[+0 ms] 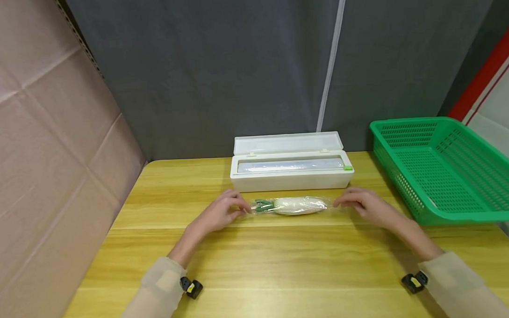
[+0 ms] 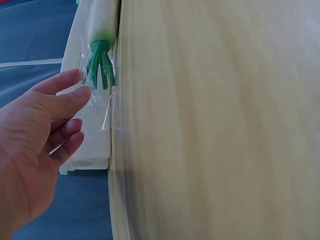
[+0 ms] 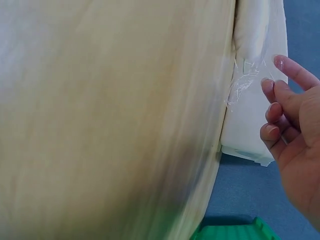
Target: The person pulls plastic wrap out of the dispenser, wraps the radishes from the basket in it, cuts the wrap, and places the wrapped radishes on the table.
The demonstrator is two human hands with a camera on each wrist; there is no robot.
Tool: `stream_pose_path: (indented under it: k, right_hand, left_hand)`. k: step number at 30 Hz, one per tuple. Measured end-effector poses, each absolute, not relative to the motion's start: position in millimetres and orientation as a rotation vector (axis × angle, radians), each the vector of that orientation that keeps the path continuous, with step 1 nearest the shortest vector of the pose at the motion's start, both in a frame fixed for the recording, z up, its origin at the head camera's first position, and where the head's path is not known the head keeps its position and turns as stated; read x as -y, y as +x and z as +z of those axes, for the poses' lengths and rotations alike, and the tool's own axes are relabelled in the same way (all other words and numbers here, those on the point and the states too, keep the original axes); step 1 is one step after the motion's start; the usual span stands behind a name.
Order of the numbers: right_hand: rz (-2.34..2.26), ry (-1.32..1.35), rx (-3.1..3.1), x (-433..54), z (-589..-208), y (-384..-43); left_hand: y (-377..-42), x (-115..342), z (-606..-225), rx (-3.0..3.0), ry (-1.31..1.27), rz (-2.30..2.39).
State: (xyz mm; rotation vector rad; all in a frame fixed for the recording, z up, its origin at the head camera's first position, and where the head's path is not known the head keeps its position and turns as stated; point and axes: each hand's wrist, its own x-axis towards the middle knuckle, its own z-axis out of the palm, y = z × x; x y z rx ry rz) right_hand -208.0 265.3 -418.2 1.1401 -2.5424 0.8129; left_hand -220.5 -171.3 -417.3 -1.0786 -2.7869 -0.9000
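A white radish (image 1: 298, 205) with short green stalks (image 2: 101, 67) lies on the table, wrapped in clear plastic wrap (image 3: 242, 82). Its stalks point left. My left hand (image 1: 224, 210) is at the stalk end, thumb and forefinger pinching the loose end of the wrap. At the radish's other end my right hand (image 1: 367, 206) pinches the opposite loose end, with thumb and fingertips together in the right wrist view. Just behind the radish stands a white plastic wrap dispenser (image 1: 291, 181), its lid (image 1: 287, 143) raised and a roll of film inside.
To the right sits a green plastic basket (image 1: 426, 214) with slotted walls, partly past the table's edge. A dark grey curtain (image 1: 201, 76) hangs behind the wooden table (image 1: 284, 279). Pale cloth (image 1: 48, 161) covers the left side.
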Motion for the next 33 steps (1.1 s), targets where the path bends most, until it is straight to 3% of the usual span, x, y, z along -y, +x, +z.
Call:
stream_pose_path:
  k: [20, 33]
  right_hand:
    - [0.623, 1.138, 2.666, -259.6, -418.7, -208.0]
    - [0.643, 1.016, 2.765, -259.6, -415.0, -204.4]
  left_hand:
    - [-228.4, 163.0, -420.7, 2.605, -1.276, -0.421]
    - [-226.9, 161.4, -423.5, 2.647, -1.254, -0.480]
